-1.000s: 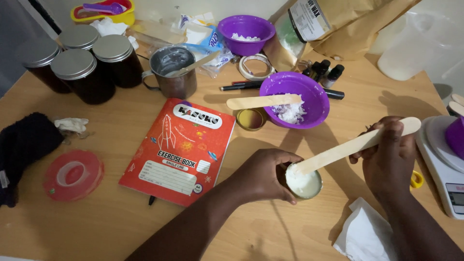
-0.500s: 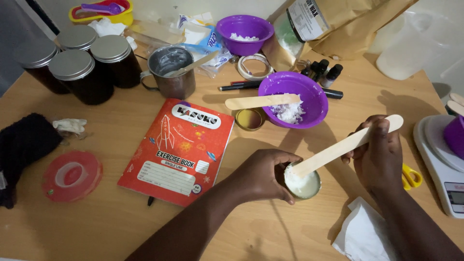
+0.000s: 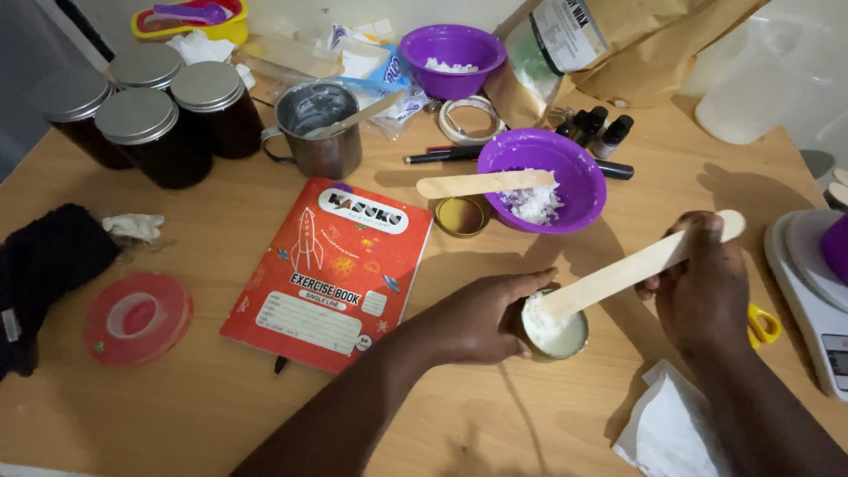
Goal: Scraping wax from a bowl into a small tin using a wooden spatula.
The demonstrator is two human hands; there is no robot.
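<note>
1. Near the middle of the wooden table [image 3: 212, 397], the left hand [image 3: 481, 318] curls its fingers snugly around a small round tin [image 3: 555, 334] filled with white wax, holding it on the tabletop.
2. The right hand [image 3: 702, 287] pinches a flat wooden stick [image 3: 636, 265] near its upper end; the stick's lower end dips into the wax at the tin's left side.
3. A white tissue [image 3: 667, 428] lies just below the right wrist, and a kitchen scale [image 3: 808, 300] sits at the right edge.
4. Beyond the tin stand a purple bowl [image 3: 565, 159] of white flakes with a second stick [image 3: 481, 184] across its rim, and a gold lid [image 3: 461, 216].
5. A red exercise book [image 3: 331, 269] lies to the left, with a steel mug [image 3: 314, 132] and three dark jars [image 3: 146, 110] farther back.
</note>
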